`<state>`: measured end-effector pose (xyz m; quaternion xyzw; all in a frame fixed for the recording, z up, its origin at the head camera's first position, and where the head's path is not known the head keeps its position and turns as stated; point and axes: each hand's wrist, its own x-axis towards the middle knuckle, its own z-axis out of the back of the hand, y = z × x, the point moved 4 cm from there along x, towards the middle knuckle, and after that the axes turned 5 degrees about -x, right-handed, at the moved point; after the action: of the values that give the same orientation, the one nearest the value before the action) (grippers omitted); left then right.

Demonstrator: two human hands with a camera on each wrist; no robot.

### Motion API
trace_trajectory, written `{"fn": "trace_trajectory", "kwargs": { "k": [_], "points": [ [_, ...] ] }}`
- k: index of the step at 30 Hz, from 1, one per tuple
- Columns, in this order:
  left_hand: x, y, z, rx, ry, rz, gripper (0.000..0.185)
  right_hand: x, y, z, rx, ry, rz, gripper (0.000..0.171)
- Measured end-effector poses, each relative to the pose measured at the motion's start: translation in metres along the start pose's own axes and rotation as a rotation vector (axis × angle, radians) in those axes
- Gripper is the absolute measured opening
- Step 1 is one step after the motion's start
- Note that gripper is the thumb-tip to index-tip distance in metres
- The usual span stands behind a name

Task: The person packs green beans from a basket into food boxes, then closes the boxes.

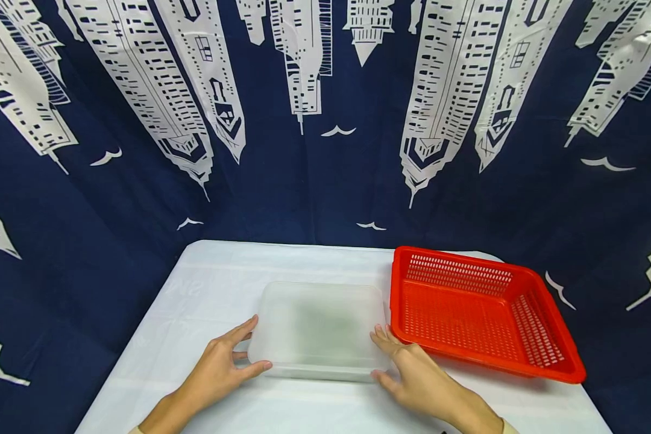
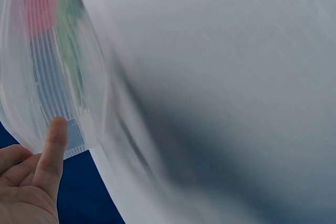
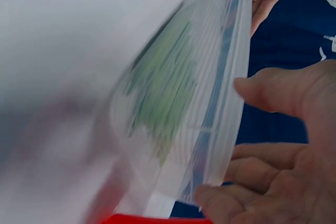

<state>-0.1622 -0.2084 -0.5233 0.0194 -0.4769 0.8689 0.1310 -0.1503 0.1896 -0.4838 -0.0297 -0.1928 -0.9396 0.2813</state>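
where both hands meet, a clear tray sits.

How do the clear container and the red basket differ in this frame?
The clear plastic container is translucent with smooth solid walls; the red basket is opaque red with perforated walls and floor. The container sits at the table's middle, squared to the person; the basket lies to its right, turned at an angle. The left hand and right hand touch the container; neither holds the basket. Both are shallow, rectangular and open-topped on the white table.
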Motion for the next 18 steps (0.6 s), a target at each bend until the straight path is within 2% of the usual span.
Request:
{"fn": "trace_trajectory", "kwargs": {
  "k": [6, 11, 14, 18],
  "points": [
    [0.001, -0.002, 0.001, 0.03, -0.027, -0.011, 0.098, 0.003, -0.005, 0.006, 0.025, 0.015, -0.022, 0.066],
    [0.006, -0.007, 0.002, 0.195, -0.069, -0.011, 0.089, 0.006, 0.004, 0.013, -0.008, 0.046, -0.036, 0.06],
    [0.013, -0.012, 0.001, 0.292, -0.085, -0.003, 0.089, 0.013, 0.011, 0.021, -0.063, -0.024, -0.079, 0.05],
    [0.029, -0.02, -0.005, 0.351, -0.075, -0.019, 0.09, 0.031, 0.016, 0.03, -0.075, -0.153, -0.147, 0.038]
  ]
}}
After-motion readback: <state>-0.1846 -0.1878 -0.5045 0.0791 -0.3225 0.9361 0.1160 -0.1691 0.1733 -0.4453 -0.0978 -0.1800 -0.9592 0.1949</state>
